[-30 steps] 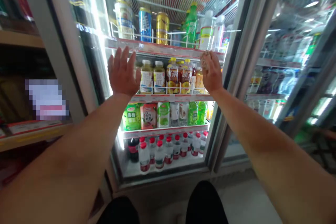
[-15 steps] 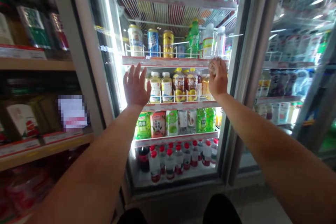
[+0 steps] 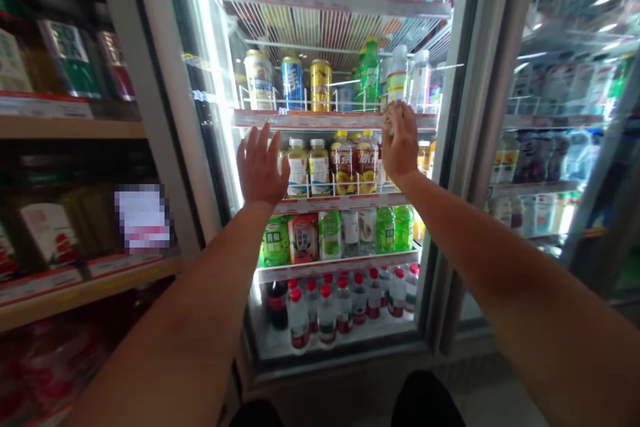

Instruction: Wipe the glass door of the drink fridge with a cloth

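Head view, left hand: our left hand was spread wide and flat, fingers up, palm pressed to the glass door of the drinks cooler — holding nothing.
Head view, right hand: our right hand was closed around a small wadded cloth, pale and crumpled, which showed above the knuckles.
Cloth position: the wad sat against the glass at the level of the shelf edge, toward the door's right side, near the right door frame.
Hands apart: the two hands were well apart, at nearly the same height.
Behind the glass: tall cans stood on the shelf above the hands; yellow-capped bottles stood between the hands; green bottles sat one shelf lower; red-capped bottles filled the bottom.
Left of cooler: wooden shelves held dim packaged goods — labels unreadable.
Right of cooler: a second glass door, hazy with reflections.
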{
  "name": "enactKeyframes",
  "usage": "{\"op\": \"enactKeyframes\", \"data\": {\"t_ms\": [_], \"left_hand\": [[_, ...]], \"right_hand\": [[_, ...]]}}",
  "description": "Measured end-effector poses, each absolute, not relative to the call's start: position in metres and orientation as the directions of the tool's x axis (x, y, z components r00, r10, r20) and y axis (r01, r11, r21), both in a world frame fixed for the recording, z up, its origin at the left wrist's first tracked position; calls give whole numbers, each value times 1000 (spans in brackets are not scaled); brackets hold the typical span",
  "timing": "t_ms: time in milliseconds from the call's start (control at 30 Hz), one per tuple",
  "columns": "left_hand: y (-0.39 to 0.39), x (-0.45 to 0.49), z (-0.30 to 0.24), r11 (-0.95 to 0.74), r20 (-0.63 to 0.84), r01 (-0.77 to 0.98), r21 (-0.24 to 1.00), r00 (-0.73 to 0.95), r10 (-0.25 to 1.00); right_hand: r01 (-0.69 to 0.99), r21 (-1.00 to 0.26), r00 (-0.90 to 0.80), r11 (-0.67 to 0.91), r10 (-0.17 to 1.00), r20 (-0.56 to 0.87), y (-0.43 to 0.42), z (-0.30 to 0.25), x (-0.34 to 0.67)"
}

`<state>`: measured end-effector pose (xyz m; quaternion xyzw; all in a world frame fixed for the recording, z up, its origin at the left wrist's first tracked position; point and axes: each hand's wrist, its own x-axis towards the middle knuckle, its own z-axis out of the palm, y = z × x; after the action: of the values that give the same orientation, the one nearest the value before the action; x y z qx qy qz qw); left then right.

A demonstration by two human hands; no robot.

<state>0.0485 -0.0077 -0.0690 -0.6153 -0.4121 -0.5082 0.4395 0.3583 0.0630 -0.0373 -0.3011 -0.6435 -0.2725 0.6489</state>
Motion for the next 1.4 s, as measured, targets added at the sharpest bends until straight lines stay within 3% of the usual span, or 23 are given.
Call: {"op": "enactKeyframes", "data": {"t_ms": [200,367,433,567,633,867,1033,1100,1267,1400], "left_hand": [[-8,48,-69,-280,986,953,-117,146,85],[-9,50,-69,-302,986,949,-87,125,107],[-9,51,-69,-296,987,952,-81,117,106],[-9,51,-70,-273,988,956,-106,133,83],[-8,50,-70,-267,987,956,-120,145,75],[-7,50,-69,-283,985,951,-122,150,79],[-5,47,-69,-342,981,934,-101,150,120],[-3,45,-68,-330,980,937,-112,159,119],[-2,43,-69,-262,978,953,-151,182,98],[-4,45,-69,-234,976,963,-137,171,132]], "right_hand": [[685,213,-332,697,38,943,46,-64,339],[734,42,-93,677,40,995,57,-26,330],[729,33,-75,683,33,997,56,-25,319],[582,301,-477,755,18,878,40,-51,302],[538,366,-574,759,12,819,37,-51,301],[671,165,-223,723,-15,975,55,-14,301],[578,346,-521,739,8,853,44,-36,293],[591,339,-511,732,15,859,45,-29,294],[674,155,-231,722,6,973,57,-10,289],[586,339,-481,736,-20,876,47,-37,278]]}}
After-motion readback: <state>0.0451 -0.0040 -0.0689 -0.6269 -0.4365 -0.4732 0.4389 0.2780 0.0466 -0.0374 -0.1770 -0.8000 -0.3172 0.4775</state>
